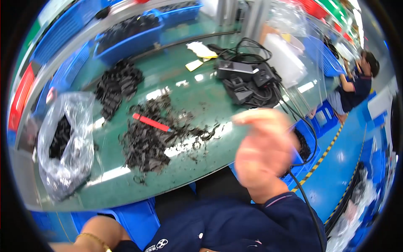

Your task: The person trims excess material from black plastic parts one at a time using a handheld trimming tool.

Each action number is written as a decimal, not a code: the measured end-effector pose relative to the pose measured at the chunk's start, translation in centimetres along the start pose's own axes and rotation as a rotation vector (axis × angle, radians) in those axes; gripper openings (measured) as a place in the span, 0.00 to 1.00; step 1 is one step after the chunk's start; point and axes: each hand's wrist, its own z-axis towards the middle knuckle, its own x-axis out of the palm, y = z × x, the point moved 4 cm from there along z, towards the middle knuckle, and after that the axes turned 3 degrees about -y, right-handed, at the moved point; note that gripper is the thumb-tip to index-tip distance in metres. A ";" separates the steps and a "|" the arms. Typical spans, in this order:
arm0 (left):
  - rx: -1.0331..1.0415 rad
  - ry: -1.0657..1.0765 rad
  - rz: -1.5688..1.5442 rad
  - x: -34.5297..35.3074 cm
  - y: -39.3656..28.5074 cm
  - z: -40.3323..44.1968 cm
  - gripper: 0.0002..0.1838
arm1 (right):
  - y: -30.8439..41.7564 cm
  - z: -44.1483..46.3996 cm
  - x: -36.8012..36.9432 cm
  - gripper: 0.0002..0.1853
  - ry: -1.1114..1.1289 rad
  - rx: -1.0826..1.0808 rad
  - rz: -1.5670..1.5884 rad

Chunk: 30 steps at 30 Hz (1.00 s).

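The right hand (pixel 263 147) is raised near the table (pixel 210 161) edge, apart from black scraps (pixel 147 147). Neither hand's grip can be told.

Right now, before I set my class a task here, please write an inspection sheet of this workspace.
Surface: green tabletop, glossy, with loose black bits scattered on it.
Job's things: red tool lying on shredded black scraps; second black heap behind; clear bag with black contents at one side.
Clutter: white and yellow papers; black devices.
Right hand: raised, blurred; nothing seen in the fingers.
Left hand: mostly out of frame; hold unclear.
Cables: looped by the devices; one hangs past the table edge.
Surroundings: co-worker; blue floor with striped tape.
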 end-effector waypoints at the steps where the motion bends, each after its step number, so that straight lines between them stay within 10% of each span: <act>1: -0.153 -0.039 -0.051 -0.2 1.5 -2.2 0.15 | -1.2 -3.2 0.2 0.20 0.078 0.227 0.048; 4: -0.663 0.158 0.191 -2.2 4.8 -11.0 0.25 | -3.8 -16.1 -1.0 0.12 0.221 0.994 0.229; 7: -1.025 0.065 0.153 -1.8 4.6 -17.2 0.16 | -1.4 -15.7 -3.1 0.08 0.381 0.733 -0.081; 10: -1.346 0.069 0.205 -1.6 5.8 -23.9 0.08 | 0.0 -17.1 -3.8 0.09 0.292 0.981 -0.004; 22: -0.986 0.609 0.709 -5.9 8.5 -22.7 0.06 | -9.9 -5.4 11.6 0.05 0.750 0.314 -0.234; 30: -0.921 0.673 0.748 -9.5 12.0 -23.0 0.04 | -14.5 -7.7 16.1 0.09 1.125 0.413 -0.557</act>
